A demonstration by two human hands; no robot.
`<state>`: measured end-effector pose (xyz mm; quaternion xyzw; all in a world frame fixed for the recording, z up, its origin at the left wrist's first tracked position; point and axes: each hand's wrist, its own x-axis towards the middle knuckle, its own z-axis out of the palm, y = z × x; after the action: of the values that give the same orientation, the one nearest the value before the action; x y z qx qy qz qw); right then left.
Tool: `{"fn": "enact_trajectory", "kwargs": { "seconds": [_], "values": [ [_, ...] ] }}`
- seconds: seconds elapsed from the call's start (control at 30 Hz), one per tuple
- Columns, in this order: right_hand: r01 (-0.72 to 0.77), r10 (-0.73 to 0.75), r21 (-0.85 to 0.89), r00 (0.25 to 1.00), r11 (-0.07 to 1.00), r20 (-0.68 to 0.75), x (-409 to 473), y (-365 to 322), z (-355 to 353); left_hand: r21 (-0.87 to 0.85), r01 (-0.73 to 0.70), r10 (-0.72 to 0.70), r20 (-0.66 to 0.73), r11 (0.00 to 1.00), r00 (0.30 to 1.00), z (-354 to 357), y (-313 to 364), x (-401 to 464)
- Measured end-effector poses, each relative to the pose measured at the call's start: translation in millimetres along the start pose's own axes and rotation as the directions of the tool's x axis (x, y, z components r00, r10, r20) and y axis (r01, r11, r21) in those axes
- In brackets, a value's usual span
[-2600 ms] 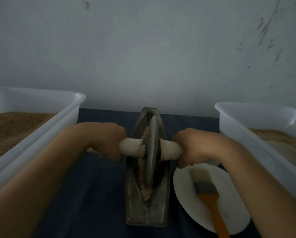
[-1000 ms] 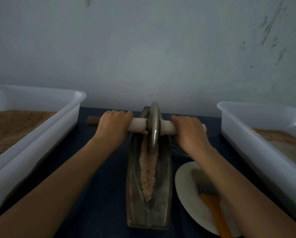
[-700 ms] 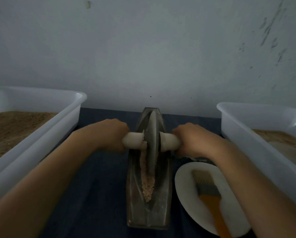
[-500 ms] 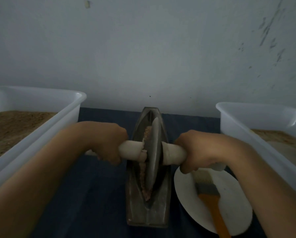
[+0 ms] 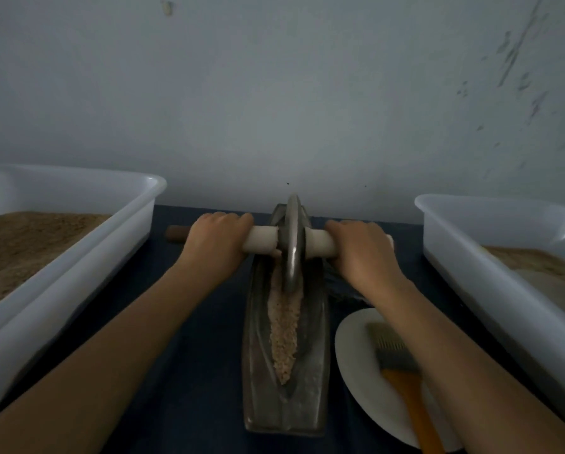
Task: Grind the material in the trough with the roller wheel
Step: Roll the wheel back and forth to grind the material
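Roller wheel (image 5: 293, 244): metal disc, upright on its edge at the far end of the trough (image 5: 286, 417), near the far tip. Pale axle handle (image 5: 262, 239) runs through the hub, projecting to both sides; a dark brown end shows beyond the left hand.

Left hand (image 5: 216, 245): fingers curled over the handle on the wheel's left, grasping it.

Right hand (image 5: 361, 253): fingers curled over the handle on the wheel's right, grasping it.

Material (image 5: 284, 335): pale, coarse grains, lying in a narrow strip along the trough's groove, from under the wheel toward the near end, tapering to a point. The near length of the groove lies open.

Trough: long, boat-shaped, dark metal, set lengthwise on the dark blue table (image 5: 189, 371); its far tip is close to the wall (image 5: 274, 93).

Left tub (image 5: 78, 257): white plastic, holding brown powder, well apart from the trough across a bare strip of table.

Right tub (image 5: 491, 290): white plastic, also holding brown powder.

Plate (image 5: 356, 371): white, just beside the trough's near right flank, between trough and right tub.

Brush (image 5: 396, 365): orange handle, lying on the plate, partly under the right forearm.
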<state>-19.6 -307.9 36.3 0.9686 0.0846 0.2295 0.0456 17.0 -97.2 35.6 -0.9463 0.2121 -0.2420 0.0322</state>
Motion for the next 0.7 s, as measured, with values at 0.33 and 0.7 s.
{"fn": "enact_trajectory", "kwargs": {
  "seconds": [0.33,0.7],
  "values": [
    [0.020,-0.032,0.040,0.948,0.999,0.316,-3.0,-0.5,-19.7,-0.057,-0.005,0.025,0.349,0.998,0.937,-19.0,-4.4,-2.2],
    [0.014,-0.183,0.237,0.680,0.971,0.710,-28.0,-13.9,-76.3,-0.298,0.043,0.219,0.785,0.954,0.579,-71.1,-3.8,-23.3]
  ]
}}
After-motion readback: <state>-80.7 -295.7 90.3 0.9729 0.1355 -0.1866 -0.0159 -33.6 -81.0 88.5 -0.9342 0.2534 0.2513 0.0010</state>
